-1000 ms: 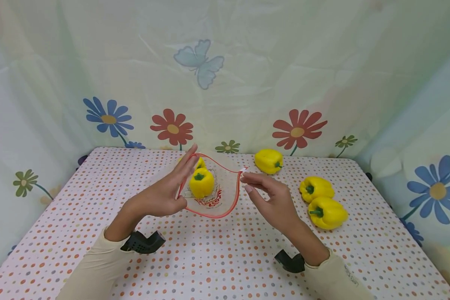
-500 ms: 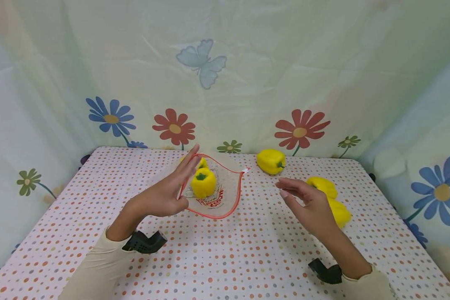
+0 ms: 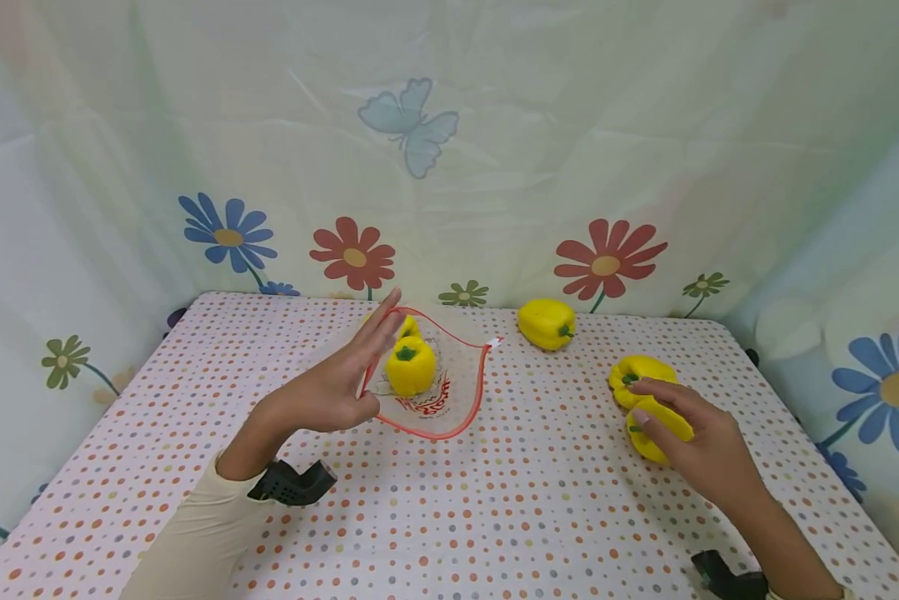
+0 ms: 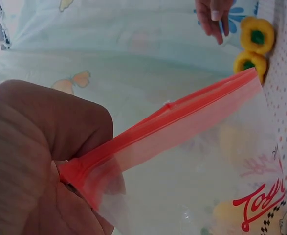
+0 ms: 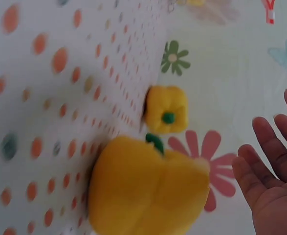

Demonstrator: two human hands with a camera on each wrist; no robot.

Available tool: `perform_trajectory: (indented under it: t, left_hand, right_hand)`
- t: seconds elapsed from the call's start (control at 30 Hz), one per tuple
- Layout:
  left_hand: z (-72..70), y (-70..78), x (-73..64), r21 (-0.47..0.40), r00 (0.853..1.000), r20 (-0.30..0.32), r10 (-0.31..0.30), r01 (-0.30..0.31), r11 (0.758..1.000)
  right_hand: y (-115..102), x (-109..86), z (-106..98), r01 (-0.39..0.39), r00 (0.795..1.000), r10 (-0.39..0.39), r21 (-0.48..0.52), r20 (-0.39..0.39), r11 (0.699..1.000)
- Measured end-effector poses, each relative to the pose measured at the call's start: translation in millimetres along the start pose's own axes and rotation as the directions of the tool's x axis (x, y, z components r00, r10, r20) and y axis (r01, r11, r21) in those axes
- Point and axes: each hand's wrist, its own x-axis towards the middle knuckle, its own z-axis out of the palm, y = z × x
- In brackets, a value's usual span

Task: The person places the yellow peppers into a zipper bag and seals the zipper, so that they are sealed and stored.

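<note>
Two bare hands over a dotted tablecloth (image 3: 494,517), w/ a clear zip bag (image 3: 460,383) as landmark. The L hand (image 3: 332,387) is at the bag's left edge, grasping its red rim (image 3: 437,436); the L wrist view shows the rim's corner caught betw. thumb & bent finger. In the head view the long fingers lie straight along the bag's edge, thumb spread away from them, prob. so that the limp plastic can't fall shut & the mouth stays wide, facing the person.

Inside the bag, low down, a yellow bell pepper (image 3: 412,367) stands stem up. A second pepper (image 3: 408,327) shows behind it, partly hidden; it looks to be in the bag too, though that's hard to confirm. Such weight prob. steadies the bag's base, so one hand is enough at the rim. A white slider tab (image 3: 494,342) sits at the rim's right corner, out of the mouth's way.

Well right of the bag, the R hand (image 3: 700,442) holds nothing: fingers loosely bent, thumb parted, a shape that'd prob. suit a pepper's round sides. It's over the near pepper (image 3: 650,442); the R wrist view shows a gap betw. fingertips & a pepper. Just beyond, also right of the bag, is the far pepper (image 3: 640,371), next to the near one. Right of & a bit behind the bag, a lone pepper (image 3: 546,323) lies on its side, stem pointing right. Bkgd behind the bag: floral curtain (image 3: 479,192).
</note>
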Motion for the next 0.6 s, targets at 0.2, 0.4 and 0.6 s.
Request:
perform_trajectory:
  t: [0.2, 0.4, 0.6]
  left_hand:
    - [0.5, 0.5, 0.3, -0.009, 1.0, 0.0, -0.011, 0.011, 1.0]
    - [0.9, 1.8, 0.7, 0.004, 1.0, 0.007, -0.012, 0.012, 1.0]
    - [-0.7, 1.0, -1.0, 0.007, 1.0, 0.004, -0.016, 0.016, 1.0]
  right_hand:
    - [19.1, -14.5, -9.8, -0.097, 0.995, 0.095, -0.052, -0.033, 0.994]
    - [40.4, -26.8, -15.6, -0.194, 0.979, 0.191, -0.035, -0.068, 0.98]
    - [60.1, -31.8, -13.2, -0.177, 0.982, 0.179, 0.037, -0.055, 0.984]
